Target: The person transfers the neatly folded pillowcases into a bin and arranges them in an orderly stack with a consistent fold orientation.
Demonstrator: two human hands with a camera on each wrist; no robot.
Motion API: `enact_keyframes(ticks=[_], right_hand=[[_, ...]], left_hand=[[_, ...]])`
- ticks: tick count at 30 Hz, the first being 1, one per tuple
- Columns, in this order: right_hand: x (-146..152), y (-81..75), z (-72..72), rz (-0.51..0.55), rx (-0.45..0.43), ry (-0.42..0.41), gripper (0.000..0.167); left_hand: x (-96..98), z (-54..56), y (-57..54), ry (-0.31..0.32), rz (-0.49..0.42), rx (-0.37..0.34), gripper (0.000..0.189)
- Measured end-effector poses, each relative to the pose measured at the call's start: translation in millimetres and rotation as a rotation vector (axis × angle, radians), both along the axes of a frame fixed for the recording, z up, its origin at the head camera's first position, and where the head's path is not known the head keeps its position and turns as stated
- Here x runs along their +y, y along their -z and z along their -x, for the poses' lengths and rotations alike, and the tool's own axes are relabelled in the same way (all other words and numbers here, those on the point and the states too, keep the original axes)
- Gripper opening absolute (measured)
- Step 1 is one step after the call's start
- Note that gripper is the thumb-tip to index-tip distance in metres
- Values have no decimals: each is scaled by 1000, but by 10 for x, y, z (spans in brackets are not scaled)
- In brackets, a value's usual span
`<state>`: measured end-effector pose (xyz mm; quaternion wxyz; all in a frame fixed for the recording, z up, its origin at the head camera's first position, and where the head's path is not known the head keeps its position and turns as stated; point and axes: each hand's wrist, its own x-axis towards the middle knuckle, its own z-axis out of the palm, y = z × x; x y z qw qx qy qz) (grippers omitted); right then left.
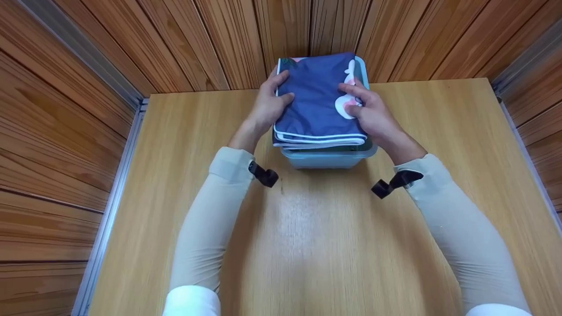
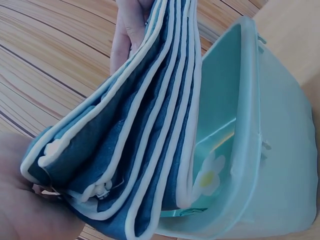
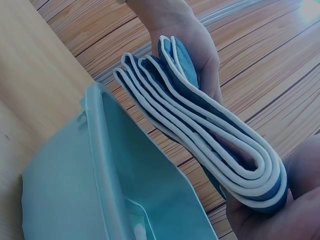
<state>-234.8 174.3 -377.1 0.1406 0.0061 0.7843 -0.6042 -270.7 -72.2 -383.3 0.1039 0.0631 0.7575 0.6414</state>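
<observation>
A navy folded cloth (image 1: 311,96) with white piped edges and a white-and-pink printed figure is held in both hands above a pale blue-green plastic bin (image 1: 327,161). My left hand (image 1: 270,101) grips the cloth's left side, thumb on top. On the right side, my right hand (image 1: 373,115) holds it with thumb and a finger over the print. Several stacked layers show edge-on in the left wrist view, and the cloth (image 3: 200,130) is tilted above the open bin (image 3: 60,180) in the right wrist view. Inside the bin is a white flower shape (image 2: 209,176) with a yellow centre.
The bin stands on a wooden table (image 1: 303,245) near its back edge, close to the plank-patterned wall (image 1: 246,39). Metal rails (image 1: 116,193) run along the table's sides. A black camera mount (image 1: 265,176) is strapped to each wrist.
</observation>
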Motion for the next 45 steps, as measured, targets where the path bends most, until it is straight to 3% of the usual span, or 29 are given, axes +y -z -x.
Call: enact_keyframes(ticks=[9,45], right_hand=[[54,8,5,37,21,11,52],[220,23,96,-10,-49,69,51]], left_hand=[[72,22,-4,2,-45,-5,59],[284,113,2,20,43,-38,58]])
